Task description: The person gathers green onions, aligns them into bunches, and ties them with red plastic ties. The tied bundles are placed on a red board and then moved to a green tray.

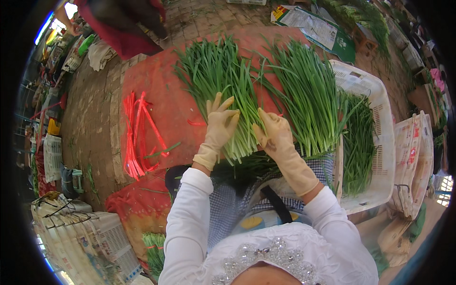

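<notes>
Two piles of green Chinese chives lie on a red-covered table (160, 78). My left hand (220, 124), in a cream rubber glove, rests on the left pile of chives (217, 71) with its fingers spread over the stalks. At the right edge of that pile, my gloved right hand (273, 131) pinches a few chive stalks between thumb and fingers. The right pile of chives (310, 96) lies just beyond my right hand, its pale ends towards me. Red plastic ties (133, 139) lie bunched on the table's left part, beside a loose green leaf.
A white plastic crate (384, 153) holding more chives stands at the right, with stacked crates (415, 164) beyond. Lower left are more stacked crates (89, 242) and a tied chive bundle (154, 249). A person in dark and red clothing (124, 25) is beyond the table.
</notes>
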A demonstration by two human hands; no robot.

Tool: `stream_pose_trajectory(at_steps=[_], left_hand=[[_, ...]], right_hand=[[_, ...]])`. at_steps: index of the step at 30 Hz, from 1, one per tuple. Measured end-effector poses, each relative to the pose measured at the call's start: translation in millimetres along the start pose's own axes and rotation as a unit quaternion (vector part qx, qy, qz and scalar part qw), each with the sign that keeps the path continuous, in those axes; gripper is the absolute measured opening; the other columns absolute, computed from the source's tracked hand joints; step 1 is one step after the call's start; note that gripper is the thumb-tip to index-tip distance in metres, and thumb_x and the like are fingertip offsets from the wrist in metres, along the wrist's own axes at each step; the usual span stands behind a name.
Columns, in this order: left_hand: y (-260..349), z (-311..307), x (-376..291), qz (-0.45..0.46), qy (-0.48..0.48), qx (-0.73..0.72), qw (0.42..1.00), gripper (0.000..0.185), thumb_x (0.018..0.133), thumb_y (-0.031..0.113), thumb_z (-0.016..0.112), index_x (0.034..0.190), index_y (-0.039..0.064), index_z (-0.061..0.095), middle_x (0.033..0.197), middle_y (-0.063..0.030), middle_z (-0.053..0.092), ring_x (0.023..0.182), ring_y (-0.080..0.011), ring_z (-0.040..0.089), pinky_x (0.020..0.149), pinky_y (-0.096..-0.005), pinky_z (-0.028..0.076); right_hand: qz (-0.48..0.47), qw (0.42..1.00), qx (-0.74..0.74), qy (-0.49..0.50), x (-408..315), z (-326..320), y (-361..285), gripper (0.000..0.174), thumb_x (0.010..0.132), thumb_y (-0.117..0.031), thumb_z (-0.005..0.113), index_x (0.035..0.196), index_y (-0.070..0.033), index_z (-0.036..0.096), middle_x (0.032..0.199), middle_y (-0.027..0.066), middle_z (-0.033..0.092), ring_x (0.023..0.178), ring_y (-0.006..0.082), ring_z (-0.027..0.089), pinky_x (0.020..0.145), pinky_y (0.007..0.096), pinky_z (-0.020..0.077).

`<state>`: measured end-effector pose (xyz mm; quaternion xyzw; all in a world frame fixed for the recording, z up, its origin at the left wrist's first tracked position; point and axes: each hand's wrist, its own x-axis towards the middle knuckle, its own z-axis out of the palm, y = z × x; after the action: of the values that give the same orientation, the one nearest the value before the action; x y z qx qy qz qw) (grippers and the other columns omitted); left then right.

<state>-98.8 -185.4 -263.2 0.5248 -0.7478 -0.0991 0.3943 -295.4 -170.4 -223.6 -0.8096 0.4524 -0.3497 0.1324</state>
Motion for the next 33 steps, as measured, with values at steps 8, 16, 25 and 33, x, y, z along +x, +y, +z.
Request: stream_pose_trajectory(at_steps=[8, 16, 25, 33], left_hand=[[11.2, -1.0, 1.8, -0.017, 0.058, -0.037, 0.997, 0.037, 0.075, 0.014, 0.068, 0.112, 0.012, 0.063, 0.141, -0.0164, 0.042, 0.134, -0.0407, 0.031, 0.109, -0.0577, 0.016], [5.1, 4.5, 2.5, -0.025, 0.039, -0.024, 0.999, 0.049, 0.075, 0.013, 0.065, 0.123, 0.016, 0.057, 0.139, -0.015, 0.045, 0.134, -0.0415, 0.029, 0.109, -0.0582, 0.015], [4.4, 1.9, -0.2, -0.049, 0.013, -0.028, 0.998, 0.05, 0.075, 0.006, 0.063, 0.123, 0.017, 0.059, 0.137, -0.0138, 0.046, 0.134, -0.0418, 0.029, 0.109, -0.0586, 0.014], [-2.6, 4.8, -2.1, -0.048, 0.01, -0.052, 0.997, 0.017, 0.08, 0.012, 0.061, 0.095, 0.011, 0.069, 0.135, -0.0162, 0.05, 0.135, -0.0419, 0.029, 0.108, -0.0588, 0.012]], right_hand=[[-0.044, 0.983, -0.148, -0.103, -10.2, 50.6, -15.1, 0.026, 0.081, -0.02, 0.059, 0.103, -0.006, 0.06, 0.088, 0.0078, 0.062, 0.089, 0.0259, 0.06, 0.09, 0.0396, 0.0429], [-0.034, 0.986, 0.16, -0.017, 13.6, 32.5, 3.3, 0.008, 0.078, -0.011, 0.063, 0.078, -0.002, 0.063, 0.076, 0.0162, 0.064, 0.071, 0.0329, 0.062, 0.065, 0.0407, 0.0497], [-0.053, 0.998, 0.027, 0.011, 35.3, 32.8, 24.4, 0.027, 0.075, -0.005, 0.062, 0.102, -0.006, 0.064, 0.115, 0.0187, 0.062, 0.1, 0.0301, 0.062, 0.089, 0.0399, 0.0466], [-0.125, 0.974, -0.125, -0.143, 42.4, 40.3, 28.5, 0.017, 0.074, -0.011, 0.058, 0.087, -0.003, 0.066, 0.126, 0.0169, 0.057, 0.122, 0.0286, 0.05, 0.105, 0.0417, 0.0338]])
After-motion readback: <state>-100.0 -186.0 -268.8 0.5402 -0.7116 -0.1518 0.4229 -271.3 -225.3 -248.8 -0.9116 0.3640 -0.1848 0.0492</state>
